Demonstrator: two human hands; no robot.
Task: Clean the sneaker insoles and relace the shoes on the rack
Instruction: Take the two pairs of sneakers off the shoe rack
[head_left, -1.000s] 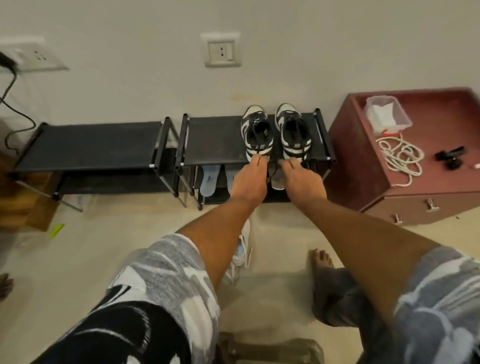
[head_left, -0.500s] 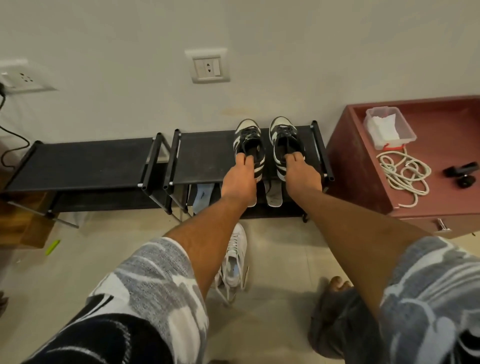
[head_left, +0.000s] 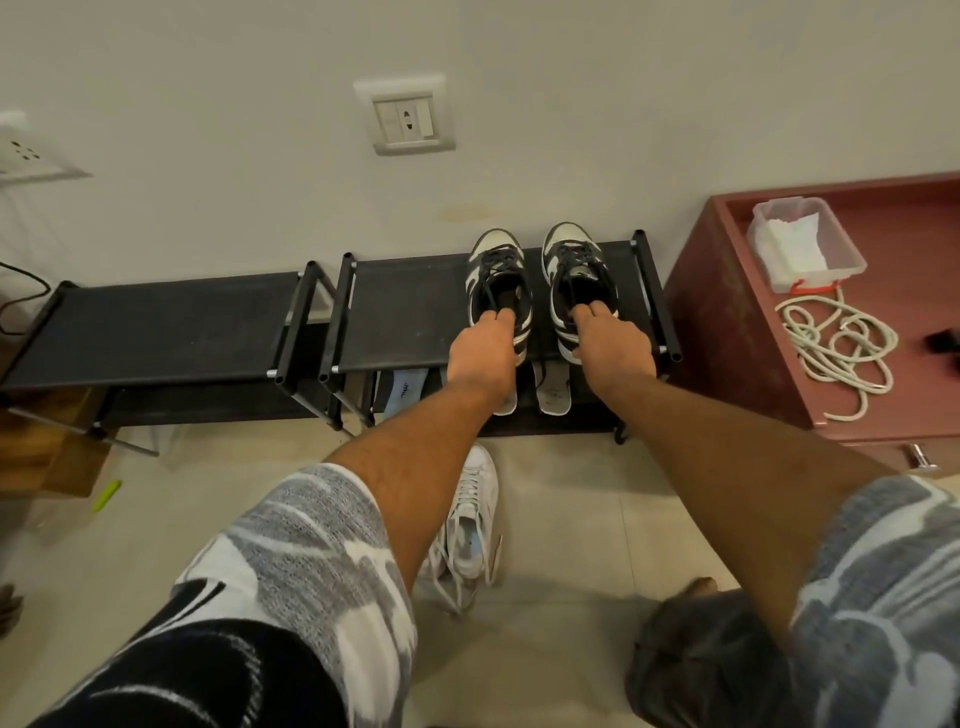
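Note:
Two black-and-white sneakers stand side by side on the top shelf of the black rack, toes to the wall. My left hand grips the heel of the left sneaker, fingers hooked into its opening. My right hand grips the heel of the right sneaker the same way. Both shoes are laced with dark laces. On the lower shelf lie a pale insole and a blue-grey insole. A white sneaker with loose laces lies on the floor below my arms.
A second black rack stands to the left. On the red-brown cabinet at the right are a clear plastic tub with white cloth and a coil of white cord. A wall socket is above the rack.
Both hands moved forward from the shoes' heels at the shelf edge and now hook into the shoe openings. The sneakers sit further back on the shelf; the camera tilted down.

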